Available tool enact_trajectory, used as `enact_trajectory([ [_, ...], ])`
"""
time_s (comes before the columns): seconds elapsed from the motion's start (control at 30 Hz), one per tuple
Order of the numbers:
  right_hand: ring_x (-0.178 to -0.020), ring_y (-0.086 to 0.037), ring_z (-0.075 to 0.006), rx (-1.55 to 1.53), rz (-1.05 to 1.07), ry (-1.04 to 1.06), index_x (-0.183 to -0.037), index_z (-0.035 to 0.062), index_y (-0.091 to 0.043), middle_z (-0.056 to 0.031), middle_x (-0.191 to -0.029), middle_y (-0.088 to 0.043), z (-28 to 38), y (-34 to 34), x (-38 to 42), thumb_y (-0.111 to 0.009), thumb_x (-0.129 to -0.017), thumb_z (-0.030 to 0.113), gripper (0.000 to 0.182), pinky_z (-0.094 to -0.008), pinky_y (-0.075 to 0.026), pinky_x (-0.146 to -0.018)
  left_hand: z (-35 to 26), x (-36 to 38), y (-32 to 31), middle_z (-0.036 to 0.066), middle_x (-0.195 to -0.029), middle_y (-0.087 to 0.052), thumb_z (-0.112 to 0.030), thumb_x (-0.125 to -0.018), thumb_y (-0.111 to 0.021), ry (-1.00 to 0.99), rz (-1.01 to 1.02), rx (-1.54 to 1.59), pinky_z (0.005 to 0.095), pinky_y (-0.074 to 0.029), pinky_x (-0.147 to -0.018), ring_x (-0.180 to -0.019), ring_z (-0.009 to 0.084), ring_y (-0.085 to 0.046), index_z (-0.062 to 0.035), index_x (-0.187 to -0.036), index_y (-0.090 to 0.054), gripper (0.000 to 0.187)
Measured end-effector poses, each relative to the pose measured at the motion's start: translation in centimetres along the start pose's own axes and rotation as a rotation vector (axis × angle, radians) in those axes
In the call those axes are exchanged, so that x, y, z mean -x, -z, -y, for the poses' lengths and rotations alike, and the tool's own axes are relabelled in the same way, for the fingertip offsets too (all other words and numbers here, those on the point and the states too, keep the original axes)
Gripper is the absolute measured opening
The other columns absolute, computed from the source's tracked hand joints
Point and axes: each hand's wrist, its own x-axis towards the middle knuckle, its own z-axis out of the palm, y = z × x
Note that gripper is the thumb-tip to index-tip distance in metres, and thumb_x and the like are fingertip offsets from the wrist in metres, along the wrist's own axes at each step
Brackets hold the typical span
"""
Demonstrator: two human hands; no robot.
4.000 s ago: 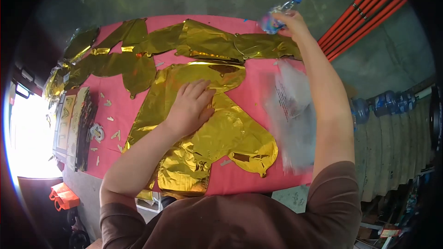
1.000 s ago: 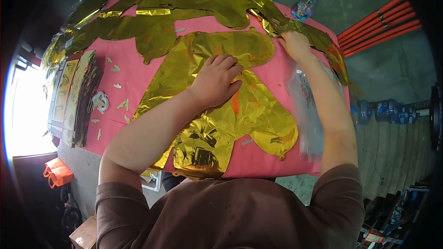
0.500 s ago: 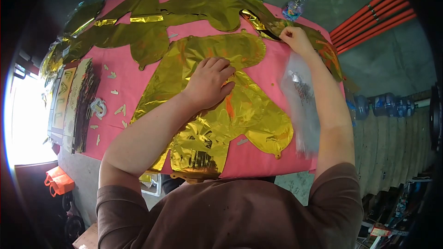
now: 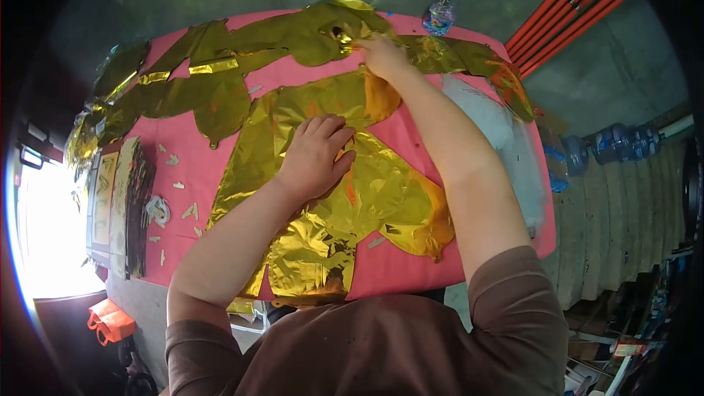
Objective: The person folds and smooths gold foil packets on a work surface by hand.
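A large flat gold foil balloon (image 4: 301, 224) lies uninflated on the pink-covered table (image 4: 411, 136). My left hand (image 4: 317, 155) rests palm down on its middle, thumb apart from the fingers. Along the far side of the table stretches a row of more flat gold foil balloons (image 4: 264, 37). Over there my right hand (image 4: 383, 56) is closed on the edge of one gold foil balloon, whose foil is lifted and folded at the fingers. The fingertips are partly blurred.
A small bottle (image 4: 440, 13) with a blue cap stands at the far edge. On the right lies a clear plastic bag (image 4: 488, 121). To the left are a stack of packets (image 4: 121, 209), a white ribbon roll (image 4: 157, 210) and several small pale pieces (image 4: 191, 211). Red poles (image 4: 572, 11) lean beyond.
My right hand has moved left along the far balloons, pulling the folded foil edge with it. My left hand stays on the near balloon. The view has shifted slightly.
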Motion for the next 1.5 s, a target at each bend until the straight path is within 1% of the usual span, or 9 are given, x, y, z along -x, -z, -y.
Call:
enact_trajectory([
  [0.2, -0.133, -0.03, -0.0267, -0.004, 0.068, 0.204, -0.132, 0.0218, -0.046, -0.0081, -0.143, -0.035, 1.2, 0.2, 0.1, -0.047, -0.089, 0.04, 0.046, -0.0613, -0.02, -0.104, -0.1, -0.1, 0.0, 0.012, -0.11, -0.055, -0.021, -0.076, -0.063, -0.002, 0.002, 0.012, 0.0409, -0.037, -0.094, -0.107, 0.0288, -0.049, -0.0052, -0.105, -0.059, 0.033],
  [0.3, -0.136, -0.023, -0.0295, -0.29, 0.06, 0.22, -0.138, 0.0103, -0.036, -0.0192, -0.145, -0.027, -0.4, 2.3, 0.6, -0.062, -0.075, 0.056, 0.082, -0.0501, -0.019, -0.109, -0.1, 0.0, 0.2, 0.012, -0.112, -0.054, -0.02, -0.077, -0.063, 0.0, 0.013, 0.018, 0.0413, -0.038, -0.093, -0.108, 0.0296, -0.049, -0.0049, -0.107, -0.058, 0.035],
  [0.4, -0.125, -0.041, -0.0328, -0.257, 0.047, 0.296, -0.13, 0.0074, -0.047, -0.0216, -0.132, -0.046, -4.5, 3.7, 0.5, -0.065, -0.074, 0.05, 0.073, -0.0395, -0.036, -0.101, -0.1, 0.0, 0.3, 0.012, -0.114, -0.053, -0.02, -0.077, -0.063, 0.006, 0.032, 0.008, 0.0416, -0.038, -0.093, -0.109, 0.0305, -0.048, -0.0045, -0.11, -0.056, 0.036],
  [0.47, -0.104, -0.057, -0.0389, -0.115, 0.331, 0.272, -0.113, 0.0054, -0.061, -0.0218, -0.114, -0.059, -6.4, 6.3, 1.2, -0.067, -0.07, 0.045, 0.059, -0.0379, -0.047, -0.089, -0.1, 0.0, 0.4, 0.013, -0.114, -0.053, -0.02, -0.078, -0.063, 0.015, 0.039, 0.003, 0.0416, -0.038, -0.093, -0.11, 0.0305, -0.048, -0.0044, -0.11, -0.056, 0.036],
  [0.53, -0.086, -0.063, -0.0364, 0.091, 0.228, 0.263, -0.093, 0.001, -0.067, -0.0205, -0.093, -0.066, -8.9, 4.8, 2.4, -0.06, -0.076, 0.027, 0.032, -0.042, -0.052, -0.075, -0.2, 0.0, 0.3, 0.012, -0.115, -0.052, -0.02, -0.078, -0.063, 0.016, 0.046, 0.005, 0.0414, -0.037, -0.094, -0.111, 0.0302, -0.047, -0.0048, -0.111, -0.056, 0.037],
  [0.73, -0.088, -0.065, -0.0311, 0.433, 0.03, 0.23, -0.087, 0.0027, -0.068, -0.017, -0.091, -0.066, -8.4, 3.9, 4.9, -0.045, -0.082, 0.007, 0.024, -0.0429, -0.052, -0.074, -0.2, 0.0, 0.3, 0.012, -0.115, -0.053, -0.02, -0.078, -0.062, 0.009, 0.045, -0.007, 0.0412, -0.038, -0.093, -0.111, 0.0302, -0.047, -0.0055, -0.112, -0.056, 0.037],
  [1.23, -0.084, -0.065, -0.0323, 0.465, -0.006, 0.165, -0.085, 0.0013, -0.067, -0.0188, -0.088, -0.065, -11.9, 7.9, 5.1, -0.056, -0.077, 0.011, 0.017, -0.0438, -0.051, -0.074, 0.0, 0.1, 0.1, 0.011, -0.113, -0.053, -0.02, -0.078, -0.062, 0.004, 0.024, 0.01, 0.0401, -0.038, -0.092, -0.109, 0.0294, -0.048, -0.0049, -0.109, -0.057, 0.036],
  [1.4, -0.074, -0.065, -0.0304, -0.032, 0.196, -0.06, -0.083, -0.0076, -0.063, -0.0215, -0.08, -0.065, -14.7, 8.8, 3.3, -0.075, -0.063, 0.025, 0.04, -0.0387, -0.051, -0.066, 0.0, 0.2, 0.1, 0.011, -0.113, -0.053, -0.02, -0.078, -0.062, 0.015, 0.026, 0.014, 0.04, -0.038, -0.092, -0.11, 0.0294, -0.048, -0.0051, -0.11, -0.057, 0.035],
  [1.5, -0.071, -0.064, -0.0261, -0.167, 0.152, -0.02, -0.088, -0.0096, -0.063, -0.0189, -0.076, -0.065, -18.1, 7.6, 2.1, -0.071, -0.069, 0.03, 0.045, -0.0366, -0.049, -0.066, 0.0, 0.2, -0.2, 0.011, -0.112, -0.053, -0.021, -0.078, -0.062, 0.011, 0.008, 0.02, 0.0404, -0.037, -0.093, -0.108, 0.0292, -0.048, -0.0054, -0.107, -0.058, 0.034],
])
